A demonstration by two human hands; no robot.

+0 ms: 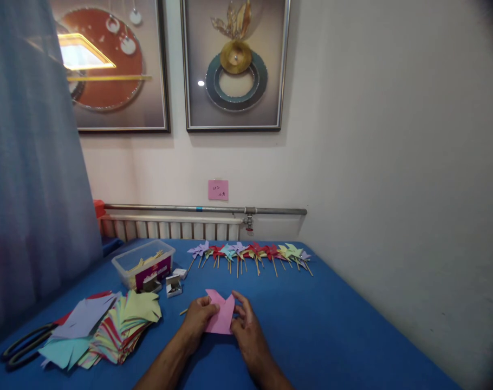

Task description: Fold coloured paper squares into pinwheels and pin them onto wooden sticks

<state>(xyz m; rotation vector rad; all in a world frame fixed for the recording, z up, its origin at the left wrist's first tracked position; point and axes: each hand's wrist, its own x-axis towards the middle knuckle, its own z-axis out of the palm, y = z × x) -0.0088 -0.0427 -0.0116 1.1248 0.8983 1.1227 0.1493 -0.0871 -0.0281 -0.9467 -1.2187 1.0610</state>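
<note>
A pink paper square, partly folded with a notch at its top edge, lies on the blue table in front of me. My left hand pinches its left side with curled fingers. My right hand grips its right edge, fingers bent over the paper. A thin wooden stick pokes out just left of my left hand.
A row of finished paper pinwheels on sticks lies along the table's far edge. A pile of coloured cut paper and scissors sit at the left. A clear plastic box and small white boxes stand behind the pile.
</note>
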